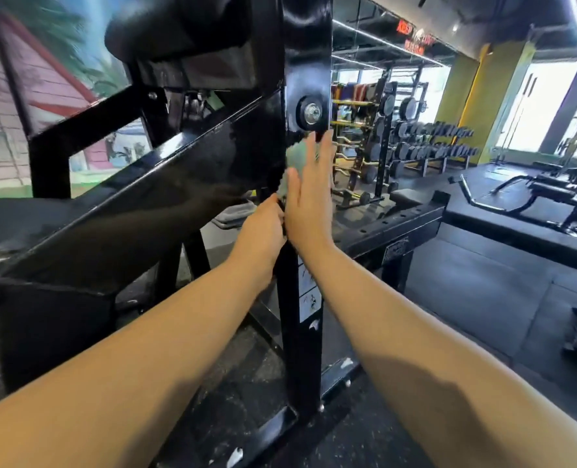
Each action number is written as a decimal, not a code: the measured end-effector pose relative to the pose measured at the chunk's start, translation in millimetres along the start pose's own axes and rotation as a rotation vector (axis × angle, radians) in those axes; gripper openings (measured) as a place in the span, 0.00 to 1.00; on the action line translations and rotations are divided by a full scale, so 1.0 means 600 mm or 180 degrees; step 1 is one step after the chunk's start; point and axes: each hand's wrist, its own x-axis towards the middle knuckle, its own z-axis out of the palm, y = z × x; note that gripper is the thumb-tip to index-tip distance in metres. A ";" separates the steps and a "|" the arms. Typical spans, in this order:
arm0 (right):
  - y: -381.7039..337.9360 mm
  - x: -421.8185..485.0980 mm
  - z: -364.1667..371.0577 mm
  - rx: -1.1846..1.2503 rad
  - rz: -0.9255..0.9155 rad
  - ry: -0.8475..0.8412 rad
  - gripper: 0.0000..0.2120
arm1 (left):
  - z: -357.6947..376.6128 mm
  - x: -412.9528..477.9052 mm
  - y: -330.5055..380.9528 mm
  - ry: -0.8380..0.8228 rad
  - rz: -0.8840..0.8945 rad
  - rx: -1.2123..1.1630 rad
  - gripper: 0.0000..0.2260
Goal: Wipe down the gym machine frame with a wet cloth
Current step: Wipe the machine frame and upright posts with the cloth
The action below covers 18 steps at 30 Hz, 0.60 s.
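Figure: wiping the upright post of a black gym machine frame [300,332]. The right hand [305,204] lies flat and spread, fingers [317,153] extended upward, pressing a pale green cloth [295,163] against the face of the post just below a round pivot bolt [310,113]. Only the upper and left edges of the cloth show past the palm; the rest is hidden beneath it. The left hand [263,228] is curled around the post's left edge, just beside the right wrist and touching it, apparently steadying the frame; whether it also pinches a corner of the cloth cannot be told. A slanted black beam [138,204] meets the post at the height of the hands. A white instruction label [309,298] sits lower on the post, with chipped paint beneath it. A dumbbell rack [432,143] stands well apart in the background.

Risks, as judged from this position: an upward stroke would carry the fingertips into the protruding bolt, snagging the cloth or knocking the knuckles. A downward stroke with a wet cloth could soak and lift the paper label. The flat palm holds the cloth by pressure alone, so easing off could let it slide and drop to the floor [364,434].
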 end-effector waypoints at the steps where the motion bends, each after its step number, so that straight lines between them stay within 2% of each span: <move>1: 0.022 -0.020 -0.007 -0.0105 -0.0119 -0.0221 0.25 | 0.001 -0.003 -0.001 0.0059 -0.0059 -0.0054 0.14; 2: 0.040 -0.013 -0.018 -0.0156 -0.0118 -0.0270 0.25 | 0.007 -0.007 0.008 0.0111 -0.0042 -0.0021 0.16; 5: 0.020 0.079 -0.036 0.0558 0.0815 0.0229 0.24 | 0.014 -0.005 0.015 0.0216 -0.0060 0.0042 0.14; 6: -0.006 0.115 -0.041 0.0817 0.0936 0.0376 0.24 | 0.016 -0.004 0.019 0.0218 -0.0161 -0.0043 0.12; 9: -0.065 0.144 -0.040 0.0950 0.0272 0.0495 0.22 | 0.017 0.004 0.024 0.0215 -0.0312 -0.0194 0.18; 11: -0.054 0.125 -0.041 0.0632 -0.0380 0.0247 0.21 | 0.018 0.002 0.024 0.0152 -0.0278 -0.0118 0.20; 13: -0.026 0.120 -0.048 0.0365 -0.0715 0.0025 0.21 | 0.017 -0.006 0.027 0.0042 -0.0265 -0.0062 0.20; 18: -0.052 0.142 -0.044 0.0689 -0.0263 0.0390 0.21 | 0.005 -0.016 0.026 -0.0025 -0.0109 -0.0059 0.16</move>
